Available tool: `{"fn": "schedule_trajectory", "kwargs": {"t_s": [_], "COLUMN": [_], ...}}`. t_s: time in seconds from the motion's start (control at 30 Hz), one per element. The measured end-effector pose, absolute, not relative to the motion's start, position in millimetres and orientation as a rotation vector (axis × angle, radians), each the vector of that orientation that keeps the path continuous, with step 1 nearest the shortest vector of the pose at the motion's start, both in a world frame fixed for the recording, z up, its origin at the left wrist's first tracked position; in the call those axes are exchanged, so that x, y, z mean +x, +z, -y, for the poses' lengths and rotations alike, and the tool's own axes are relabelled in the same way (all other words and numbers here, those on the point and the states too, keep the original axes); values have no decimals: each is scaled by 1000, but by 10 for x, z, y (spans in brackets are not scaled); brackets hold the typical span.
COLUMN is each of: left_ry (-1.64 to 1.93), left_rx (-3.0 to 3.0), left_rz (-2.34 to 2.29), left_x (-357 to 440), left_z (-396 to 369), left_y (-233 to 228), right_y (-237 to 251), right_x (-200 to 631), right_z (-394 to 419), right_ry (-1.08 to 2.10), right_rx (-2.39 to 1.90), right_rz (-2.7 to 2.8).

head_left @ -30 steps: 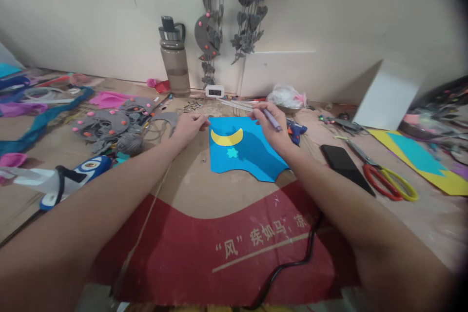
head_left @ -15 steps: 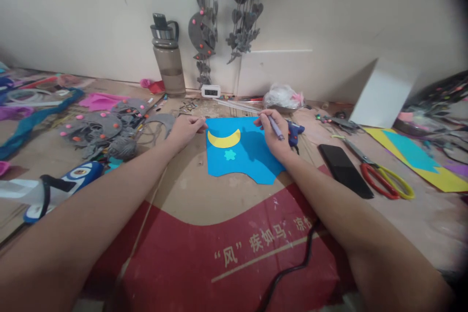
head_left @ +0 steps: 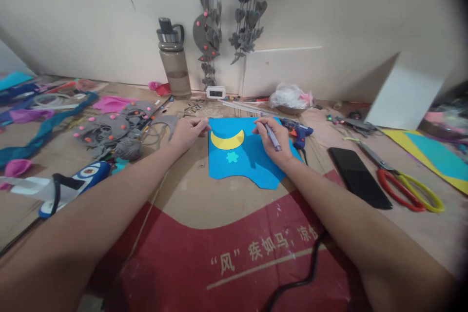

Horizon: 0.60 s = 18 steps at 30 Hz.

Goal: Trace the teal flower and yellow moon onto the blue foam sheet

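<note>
A blue foam sheet (head_left: 252, 163) lies flat on the cardboard-covered table (head_left: 190, 190). On it sit a yellow crescent (head_left: 226, 140) and a small teal star (head_left: 231, 157). My left hand (head_left: 188, 131) pinches the sheet's upper left corner with closed fingers. My right hand (head_left: 274, 139) rests on the sheet's upper right part and holds a purple pen (head_left: 272, 137), its tip pointing toward the crescent.
A blue glue gun (head_left: 300, 131) lies just right of the sheet. A black phone (head_left: 360, 178) and red-and-yellow scissors (head_left: 405, 185) lie further right. Grey felt pieces (head_left: 109, 129) are at the left, a water bottle (head_left: 174, 61) and small clock (head_left: 215, 91) by the wall.
My right hand has come a little nearer the crescent with the pen. The view has shifted slightly; my left hand keeps its hold on the sheet's corner.
</note>
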<state>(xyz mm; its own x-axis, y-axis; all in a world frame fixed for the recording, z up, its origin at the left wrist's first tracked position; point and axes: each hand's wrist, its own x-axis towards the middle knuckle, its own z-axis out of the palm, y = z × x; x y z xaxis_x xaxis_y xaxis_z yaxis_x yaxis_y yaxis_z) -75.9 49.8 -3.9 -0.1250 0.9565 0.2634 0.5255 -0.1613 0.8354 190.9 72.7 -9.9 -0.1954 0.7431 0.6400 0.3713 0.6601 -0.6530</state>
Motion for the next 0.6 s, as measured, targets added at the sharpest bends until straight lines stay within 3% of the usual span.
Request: {"fn": "schedule_trajectory", "kwargs": {"t_s": [0.37,0.6], "left_ry": [1192,1025], "left_rx": [2068,2559], "left_rz": [-1671,-1401], "left_x": [-745,-730], "left_z": [-371,-217], "left_y": [47,39], "right_y": [-91,-99], "right_x": [1911,1895], "right_z": [-715,-728], "right_ry": [382,348], "right_rx": [-836,-832], "right_rz": [1950,1952]}}
